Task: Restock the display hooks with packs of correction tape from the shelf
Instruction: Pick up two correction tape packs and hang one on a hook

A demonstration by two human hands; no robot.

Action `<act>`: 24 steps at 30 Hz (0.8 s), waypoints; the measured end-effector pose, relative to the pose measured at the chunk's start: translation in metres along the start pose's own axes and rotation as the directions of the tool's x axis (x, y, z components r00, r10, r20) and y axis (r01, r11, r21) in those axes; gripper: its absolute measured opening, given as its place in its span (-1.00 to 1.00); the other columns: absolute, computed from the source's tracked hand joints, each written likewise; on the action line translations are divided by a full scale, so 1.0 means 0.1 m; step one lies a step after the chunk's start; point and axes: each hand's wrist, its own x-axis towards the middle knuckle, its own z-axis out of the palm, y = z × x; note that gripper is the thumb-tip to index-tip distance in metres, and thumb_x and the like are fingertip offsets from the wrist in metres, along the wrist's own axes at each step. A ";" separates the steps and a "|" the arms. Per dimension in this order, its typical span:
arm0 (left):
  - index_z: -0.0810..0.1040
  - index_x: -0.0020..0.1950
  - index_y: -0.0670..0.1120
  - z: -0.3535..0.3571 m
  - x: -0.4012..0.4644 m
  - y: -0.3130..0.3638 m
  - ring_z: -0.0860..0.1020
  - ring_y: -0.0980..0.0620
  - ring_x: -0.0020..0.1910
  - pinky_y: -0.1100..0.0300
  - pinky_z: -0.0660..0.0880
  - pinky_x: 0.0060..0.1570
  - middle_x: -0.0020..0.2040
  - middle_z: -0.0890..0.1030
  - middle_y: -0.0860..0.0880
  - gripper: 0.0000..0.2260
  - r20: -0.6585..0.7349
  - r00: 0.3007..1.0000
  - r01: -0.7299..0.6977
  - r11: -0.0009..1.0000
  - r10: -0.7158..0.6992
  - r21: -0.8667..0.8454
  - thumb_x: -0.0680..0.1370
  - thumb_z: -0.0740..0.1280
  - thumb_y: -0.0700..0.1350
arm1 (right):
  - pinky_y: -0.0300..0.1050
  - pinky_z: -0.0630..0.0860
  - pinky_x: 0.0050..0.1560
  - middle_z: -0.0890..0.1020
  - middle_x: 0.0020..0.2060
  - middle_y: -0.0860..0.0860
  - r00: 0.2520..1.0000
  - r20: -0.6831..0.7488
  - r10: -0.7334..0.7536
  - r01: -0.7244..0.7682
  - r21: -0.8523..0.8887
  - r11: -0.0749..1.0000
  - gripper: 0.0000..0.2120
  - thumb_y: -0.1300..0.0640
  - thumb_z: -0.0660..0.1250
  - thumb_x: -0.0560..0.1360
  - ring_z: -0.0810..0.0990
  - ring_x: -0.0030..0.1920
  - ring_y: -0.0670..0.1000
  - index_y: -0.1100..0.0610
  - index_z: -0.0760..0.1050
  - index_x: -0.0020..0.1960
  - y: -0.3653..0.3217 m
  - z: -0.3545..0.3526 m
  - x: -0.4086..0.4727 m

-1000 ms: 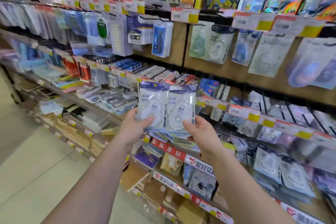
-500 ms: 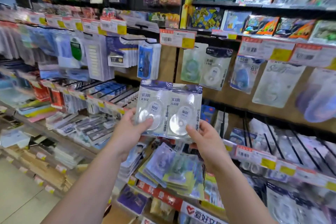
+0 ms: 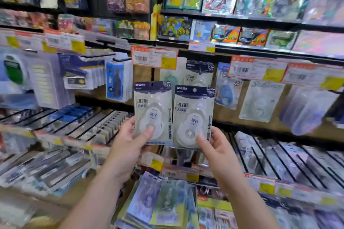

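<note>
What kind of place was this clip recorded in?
Most likely a stationery shop aisle: barcoded price tags along the shelf edges, blister packs hanging on display hooks, and stacked stationery on the sloped shelves below.

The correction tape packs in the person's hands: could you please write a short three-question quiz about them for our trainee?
1. True or false: the left hand and the right hand each hold one correction tape pack.
2. Which pack sits higher in the picture: A) the left pack, B) the right pack?
3. Fill in: a matching pack already hangs behind them, under the ____ price tag.

Key: 1 true; 2 A; 3 orange-framed.
</note>
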 end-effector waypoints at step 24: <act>0.45 0.31 0.04 -0.15 0.47 0.03 0.67 0.01 0.09 0.13 0.57 -0.07 0.12 0.70 -0.03 -0.64 0.173 0.984 0.077 0.987 -0.052 -0.138 0.54 0.35 -0.17 | -0.09 0.56 -0.09 0.65 -0.04 0.10 0.971 -0.227 -0.070 0.037 -0.146 0.989 -0.84 0.03 0.25 0.61 0.58 -0.21 -0.06 -0.11 0.48 0.18 -0.24 0.21 0.12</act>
